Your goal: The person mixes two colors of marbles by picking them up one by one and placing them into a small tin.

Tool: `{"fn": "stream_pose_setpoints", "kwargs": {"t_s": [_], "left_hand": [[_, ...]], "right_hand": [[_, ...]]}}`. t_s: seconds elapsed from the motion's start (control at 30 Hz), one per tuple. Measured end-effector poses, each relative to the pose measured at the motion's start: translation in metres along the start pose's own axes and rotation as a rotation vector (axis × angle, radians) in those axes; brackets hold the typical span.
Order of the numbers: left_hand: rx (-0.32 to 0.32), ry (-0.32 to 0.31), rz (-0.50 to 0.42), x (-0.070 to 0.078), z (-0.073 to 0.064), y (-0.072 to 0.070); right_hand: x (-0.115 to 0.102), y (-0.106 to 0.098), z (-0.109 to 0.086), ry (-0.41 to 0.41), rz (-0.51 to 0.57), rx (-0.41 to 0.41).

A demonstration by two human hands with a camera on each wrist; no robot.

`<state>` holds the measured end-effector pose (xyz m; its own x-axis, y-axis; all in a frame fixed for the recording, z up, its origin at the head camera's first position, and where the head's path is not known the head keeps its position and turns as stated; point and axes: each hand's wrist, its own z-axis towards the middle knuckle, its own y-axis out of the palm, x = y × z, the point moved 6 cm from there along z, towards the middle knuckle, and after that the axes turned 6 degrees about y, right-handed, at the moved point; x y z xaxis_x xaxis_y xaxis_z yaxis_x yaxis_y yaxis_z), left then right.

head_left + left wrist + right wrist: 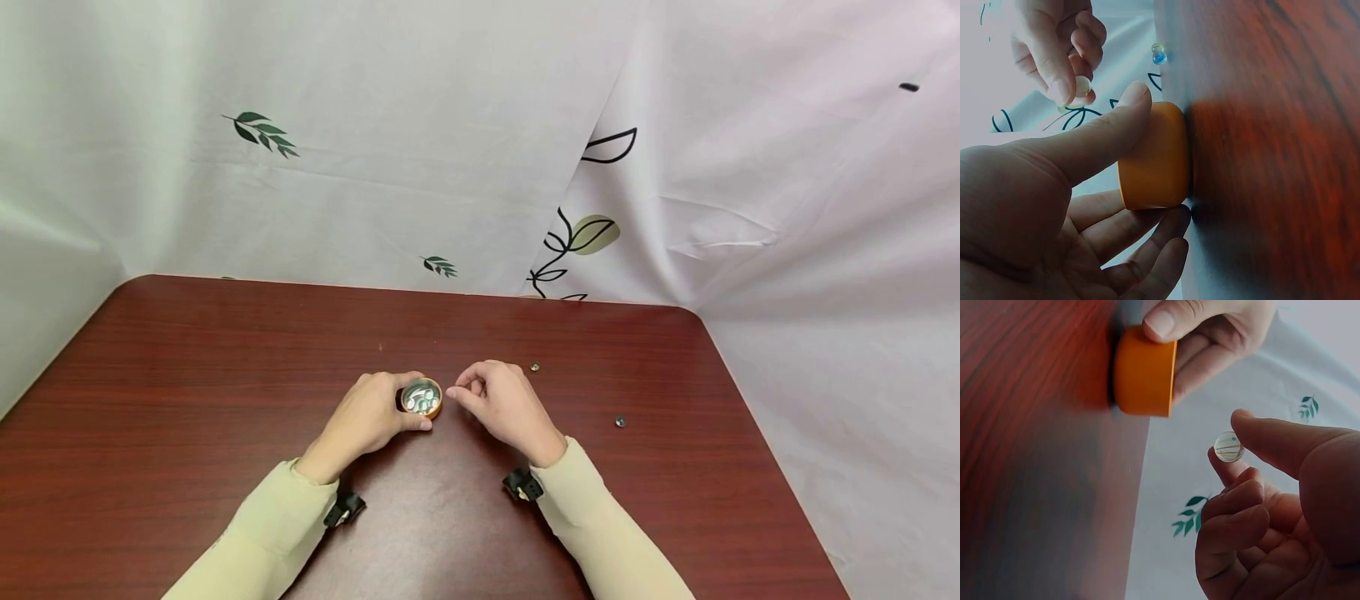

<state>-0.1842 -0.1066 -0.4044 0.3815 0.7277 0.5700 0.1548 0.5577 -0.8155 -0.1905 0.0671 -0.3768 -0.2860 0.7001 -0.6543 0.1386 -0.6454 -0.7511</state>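
Note:
A small orange cup (440,403) stands on the table with several clear glass marbles (422,398) inside. My left hand (371,417) grips it, thumb on the near side and fingers round the far side. The cup's smooth orange wall (1157,156) shows in the left wrist view. Just right of the cup and above the table is my right hand (508,407). Its thumb and index finger pinch one clear marble (1229,447) with coloured streaks, seen in the right wrist view, apart from the cup's rim.
Two loose marbles lie on the table right of my right hand: one marble (535,367) farther back, another marble (620,422) nearer the right edge. The reddish-brown table (187,417) meets a white patterned cloth (375,167) at the back and sides.

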Motion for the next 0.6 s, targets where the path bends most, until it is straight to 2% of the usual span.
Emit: {"fn": "stream_pose_setpoints", "kwargs": {"t_s": [0.23,0.6], "left_hand": [[0.004,0.012,0.001,0.0,0.0,0.001],[-0.009,-0.003,0.014,-0.001,0.0,0.0]], "right_hand": [[-0.005,0.013,0.005,-0.001,0.009,-0.016],[-0.014,0.03,0.012,-0.012,0.011,-0.04]]}}
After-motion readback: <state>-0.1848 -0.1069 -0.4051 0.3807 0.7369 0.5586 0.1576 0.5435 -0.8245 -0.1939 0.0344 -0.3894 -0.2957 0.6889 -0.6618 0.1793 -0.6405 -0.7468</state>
